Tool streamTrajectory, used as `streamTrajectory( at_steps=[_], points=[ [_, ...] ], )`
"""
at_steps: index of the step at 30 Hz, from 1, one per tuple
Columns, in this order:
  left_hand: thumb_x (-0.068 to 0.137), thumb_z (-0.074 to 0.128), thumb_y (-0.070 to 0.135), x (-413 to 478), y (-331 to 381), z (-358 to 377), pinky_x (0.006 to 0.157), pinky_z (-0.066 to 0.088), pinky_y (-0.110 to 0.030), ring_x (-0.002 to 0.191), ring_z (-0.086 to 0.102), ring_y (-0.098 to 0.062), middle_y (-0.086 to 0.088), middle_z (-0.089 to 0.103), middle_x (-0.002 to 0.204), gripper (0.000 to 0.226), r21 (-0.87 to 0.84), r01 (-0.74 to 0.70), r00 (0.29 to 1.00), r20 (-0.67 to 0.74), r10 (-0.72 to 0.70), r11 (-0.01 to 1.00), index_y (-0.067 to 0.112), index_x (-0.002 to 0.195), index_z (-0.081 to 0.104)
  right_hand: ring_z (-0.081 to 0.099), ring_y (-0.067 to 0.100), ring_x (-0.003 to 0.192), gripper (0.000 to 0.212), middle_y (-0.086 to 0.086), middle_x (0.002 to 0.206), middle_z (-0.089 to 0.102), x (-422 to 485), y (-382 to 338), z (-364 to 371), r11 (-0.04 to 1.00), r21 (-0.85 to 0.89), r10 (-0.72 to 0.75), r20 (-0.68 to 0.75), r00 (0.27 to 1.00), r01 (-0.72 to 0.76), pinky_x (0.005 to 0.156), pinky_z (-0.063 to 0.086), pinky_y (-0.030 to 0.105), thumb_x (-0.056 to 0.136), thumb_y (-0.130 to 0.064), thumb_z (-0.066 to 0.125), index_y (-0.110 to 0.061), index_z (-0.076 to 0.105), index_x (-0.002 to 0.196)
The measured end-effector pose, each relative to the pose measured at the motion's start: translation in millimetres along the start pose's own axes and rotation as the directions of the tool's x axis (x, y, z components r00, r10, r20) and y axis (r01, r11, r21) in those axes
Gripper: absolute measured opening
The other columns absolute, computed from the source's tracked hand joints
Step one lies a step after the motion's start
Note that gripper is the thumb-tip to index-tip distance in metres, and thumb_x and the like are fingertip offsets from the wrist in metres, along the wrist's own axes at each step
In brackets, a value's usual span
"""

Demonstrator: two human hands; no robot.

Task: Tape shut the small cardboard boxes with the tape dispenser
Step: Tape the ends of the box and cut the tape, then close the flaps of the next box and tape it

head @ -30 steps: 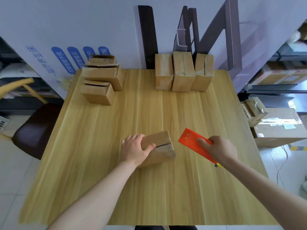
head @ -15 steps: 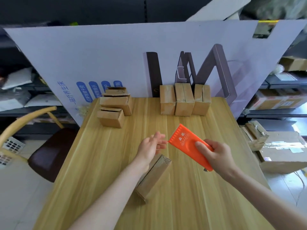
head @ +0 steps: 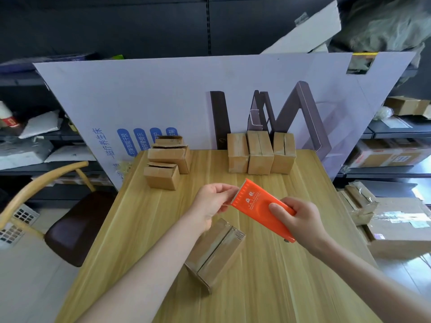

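My right hand [head: 303, 220] grips the flat orange plastic tape dispenser [head: 254, 201] above the small brown cardboard box [head: 217, 252], which lies on the wooden table [head: 279, 287]. My left hand [head: 210, 201] pinches at the dispenser's toothed edge; whether it has the tape end I cannot tell. I should draw the tape out straight along the box seam.

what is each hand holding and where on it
The right hand grips the orange tape dispenser by its rear end; the left hand pinches its toothed front edge with the fingers.

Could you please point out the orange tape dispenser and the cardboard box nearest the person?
orange tape dispenser [head: 254, 201], head view, on its printed flat face.
nearest cardboard box [head: 224, 255], head view, on its upper face beside the seam.
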State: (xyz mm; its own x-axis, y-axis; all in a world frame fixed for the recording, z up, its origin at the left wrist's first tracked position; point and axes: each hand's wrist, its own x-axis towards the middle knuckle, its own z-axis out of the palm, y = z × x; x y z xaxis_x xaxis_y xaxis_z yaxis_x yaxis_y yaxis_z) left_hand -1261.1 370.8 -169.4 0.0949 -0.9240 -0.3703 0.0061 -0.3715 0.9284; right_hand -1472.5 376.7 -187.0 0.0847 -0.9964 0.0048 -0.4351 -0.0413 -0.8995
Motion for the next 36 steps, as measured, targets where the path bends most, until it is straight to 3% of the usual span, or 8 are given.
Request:
streamTrajectory(
  at_steps=[4,9,13,17,24,28,33,36],
  points=[
    [0.087,0.068,0.019,10,4,0,0.062,0.041,-0.023,0.064,0.057,-0.006,0.006,0.069,0.070,0.010,0.124,-0.055,0.992,-0.108,0.069,0.991,0.016,0.078,0.069,0.051,0.020,0.044,0.052,0.014,0.056,0.058,1,-9,5,0.995,-0.098,-0.022,-0.023,0.999,0.020,0.040,0.044,0.043,0.070,-0.058,0.062,-0.006,0.064,0.065],
    [0.090,0.060,0.004,39,2,-1,0.081,0.054,-0.037,0.079,0.063,-0.018,-0.001,0.070,0.079,0.025,0.235,-0.041,0.976,-0.199,0.090,0.971,0.018,0.070,0.066,0.057,0.015,0.038,0.039,0.000,0.051,0.061,6,-25,17,0.953,-0.302,-0.031,-0.048,0.998,0.015,0.039,0.044,0.031,0.084,-0.047,0.065,-0.014,0.065,0.064],
    [0.089,0.059,0.005,57,0,-17,0.078,0.056,-0.035,0.070,0.061,-0.017,0.003,0.069,0.085,0.029,0.334,-0.021,0.949,-0.289,0.124,0.942,0.024,0.069,0.066,0.060,0.016,0.044,0.039,0.000,0.056,0.063,5,-22,9,0.921,-0.388,0.018,-0.052,0.998,-0.037,0.046,0.050,0.034,0.083,-0.050,0.063,-0.016,0.065,0.065],
    [0.089,0.065,0.012,70,-13,-53,0.079,0.052,-0.031,0.073,0.061,-0.014,0.002,0.068,0.092,0.014,0.332,0.049,0.913,-0.397,0.092,0.942,0.021,0.078,0.067,0.061,0.019,0.045,0.036,0.002,0.053,0.061,-9,12,-18,0.893,-0.425,0.126,-0.081,0.989,-0.149,0.049,0.055,0.040,0.081,-0.047,0.067,-0.016,0.064,0.062],
    [0.082,0.075,0.026,80,-70,-41,0.074,0.048,-0.026,0.078,0.061,-0.014,0.004,0.071,0.094,0.006,0.387,0.155,0.950,-0.310,-0.030,0.909,0.021,0.085,0.072,0.059,0.011,0.060,0.043,-0.006,0.061,0.061,-14,60,-20,0.731,-0.620,0.297,-0.088,0.951,-0.286,0.050,0.039,0.024,0.083,-0.057,0.060,-0.018,0.062,0.066],
    [0.084,0.072,0.026,91,-90,-36,0.077,0.051,-0.029,0.089,0.065,-0.019,0.004,0.071,0.098,0.003,0.436,0.197,0.948,-0.312,-0.058,0.878,0.023,0.084,0.071,0.059,0.010,0.054,0.044,-0.008,0.063,0.060,-4,69,-6,0.642,-0.707,0.367,-0.057,0.928,-0.298,0.041,0.033,0.019,0.084,-0.060,0.054,-0.019,0.063,0.071],
    [0.085,0.071,0.024,108,-116,-34,0.081,0.050,-0.028,0.088,0.060,-0.014,0.003,0.071,0.103,0.007,0.489,0.228,0.951,-0.299,-0.084,0.842,0.019,0.089,0.074,0.059,0.010,0.052,0.040,-0.010,0.063,0.058,1,84,10,0.574,-0.752,0.431,-0.060,0.901,-0.324,0.038,0.032,0.017,0.084,-0.061,0.052,-0.025,0.059,0.069],
    [0.086,0.070,0.022,114,-129,-32,0.076,0.043,-0.025,0.084,0.055,-0.014,0.000,0.071,0.104,0.009,0.504,0.245,0.948,-0.305,-0.094,0.829,0.016,0.092,0.074,0.057,0.010,0.051,0.043,-0.008,0.063,0.059,3,96,20,0.546,-0.769,0.441,-0.073,0.895,-0.332,0.044,0.041,0.020,0.084,-0.061,0.052,-0.021,0.062,0.071]
  ],
)
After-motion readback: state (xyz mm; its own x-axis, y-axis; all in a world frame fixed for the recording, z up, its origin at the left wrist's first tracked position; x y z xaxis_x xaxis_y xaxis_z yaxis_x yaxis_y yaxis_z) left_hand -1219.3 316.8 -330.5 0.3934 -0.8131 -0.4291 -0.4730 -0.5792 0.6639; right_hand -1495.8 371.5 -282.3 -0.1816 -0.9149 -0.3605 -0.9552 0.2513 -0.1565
